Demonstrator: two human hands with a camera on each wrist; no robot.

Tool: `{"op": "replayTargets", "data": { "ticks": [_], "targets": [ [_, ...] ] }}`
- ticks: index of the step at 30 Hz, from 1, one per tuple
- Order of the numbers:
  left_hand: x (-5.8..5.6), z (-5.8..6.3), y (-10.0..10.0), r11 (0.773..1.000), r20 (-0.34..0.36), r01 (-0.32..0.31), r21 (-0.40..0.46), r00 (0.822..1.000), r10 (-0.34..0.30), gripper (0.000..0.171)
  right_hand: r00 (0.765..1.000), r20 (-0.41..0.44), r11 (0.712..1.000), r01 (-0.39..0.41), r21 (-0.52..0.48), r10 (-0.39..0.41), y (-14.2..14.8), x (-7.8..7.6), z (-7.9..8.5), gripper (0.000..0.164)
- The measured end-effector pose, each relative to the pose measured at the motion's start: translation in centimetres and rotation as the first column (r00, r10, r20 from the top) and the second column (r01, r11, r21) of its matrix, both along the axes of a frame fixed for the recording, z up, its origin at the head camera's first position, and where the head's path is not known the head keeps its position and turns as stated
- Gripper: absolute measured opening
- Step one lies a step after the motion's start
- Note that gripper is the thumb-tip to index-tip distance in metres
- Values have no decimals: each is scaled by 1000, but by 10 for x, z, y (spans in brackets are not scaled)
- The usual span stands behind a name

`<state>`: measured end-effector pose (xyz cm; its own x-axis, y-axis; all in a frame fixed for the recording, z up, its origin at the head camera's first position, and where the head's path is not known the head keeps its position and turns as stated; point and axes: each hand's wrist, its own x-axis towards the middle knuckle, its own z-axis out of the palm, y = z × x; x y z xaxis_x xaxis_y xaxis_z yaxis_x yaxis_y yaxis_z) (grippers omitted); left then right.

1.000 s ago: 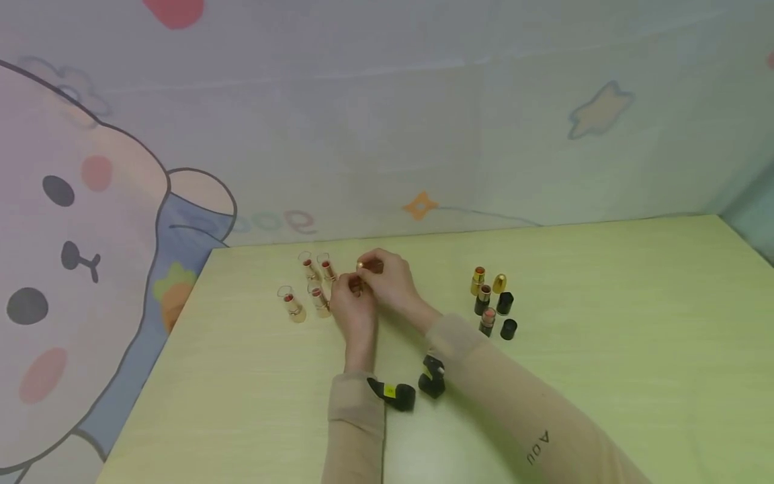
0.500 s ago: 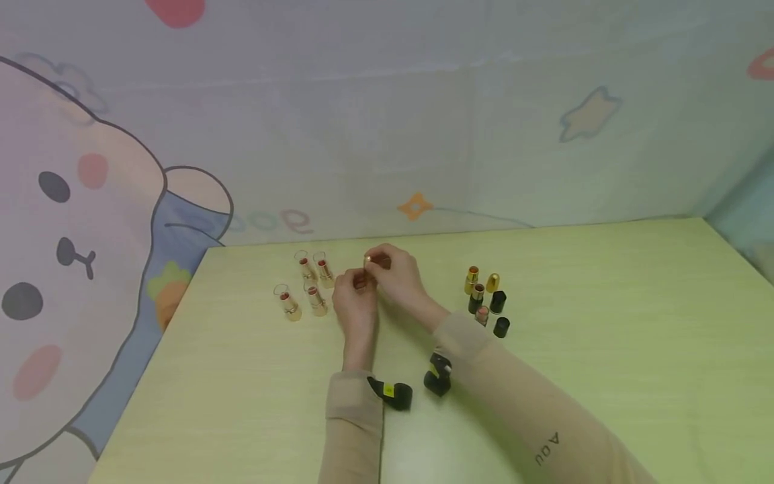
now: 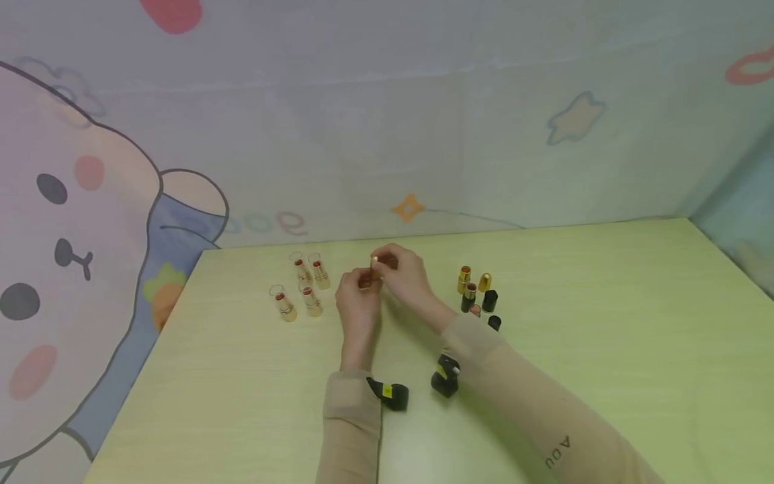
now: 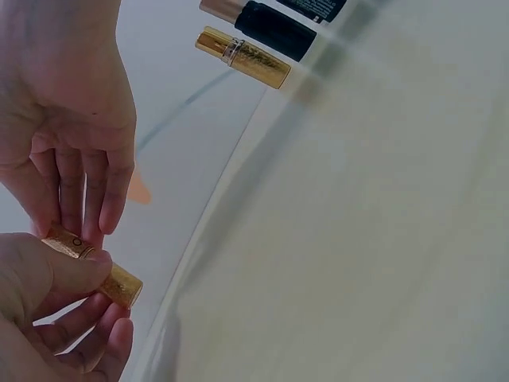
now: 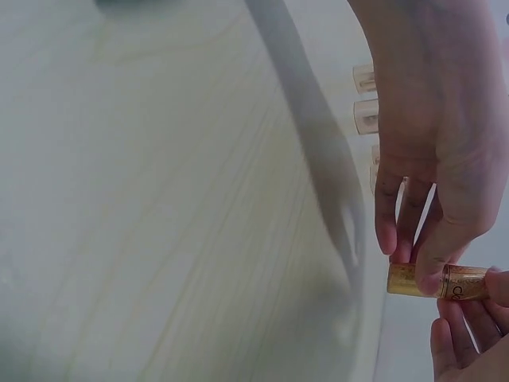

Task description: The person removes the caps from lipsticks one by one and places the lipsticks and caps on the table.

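Observation:
A small gold tube, apparently a closed lipstick, is held upright between both hands in the head view. My left hand grips its lower part, thumb pressed along the side in the left wrist view. My right hand pinches its upper end, where dark lettering shows on the gold lipstick in the right wrist view. Beside the left hand stand several gold lipsticks with red tips and clear caps, the nearest a clear-capped lipstick. Fingers hide part of the held tube.
Right of the hands stand an uncapped gold lipstick, its gold cap, a black lipstick, and black caps. The right sleeve partly covers a pinkish lipstick. A printed cloth hangs behind the table.
Both hands have shifted right, away from the clear-capped lipsticks, with the gold tube between them. More of the tube now shows. The head view has turned slightly right.

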<state>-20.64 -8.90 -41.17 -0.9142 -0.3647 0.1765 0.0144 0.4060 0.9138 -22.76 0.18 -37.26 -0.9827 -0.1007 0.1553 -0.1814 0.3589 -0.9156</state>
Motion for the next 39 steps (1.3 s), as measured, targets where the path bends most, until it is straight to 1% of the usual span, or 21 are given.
{"op": "replayTargets", "data": {
  "ticks": [3,7,11,23,29,35,39],
  "targets": [
    [1,1,1,1000,10,21,-3,1000,-21,17,1000,-12,1000,2,-9,-2,3,1,0,20],
    [2,3,3,999,7,50,-8,999,-50,18,1000,-23,1000,3,-15,-4,6,3,2,19],
    [4,5,4,997,-5,78,-18,997,-78,19,1000,-9,1000,-1,-18,1,10,5,3,20],
    [7,9,6,986,12,164,-11,986,-164,24,1000,-10,1000,-9,-25,9,22,9,6,21],
    [7,9,6,983,0,186,-9,983,-186,23,1000,-20,999,-4,-41,4,26,8,9,22],
    [9,15,5,979,-27,201,-18,979,-201,22,999,-29,998,-26,-53,24,29,13,16,22],
    [11,19,5,974,-36,223,-31,974,-224,23,999,-32,998,-23,-55,21,31,18,20,23]
  ]
}}
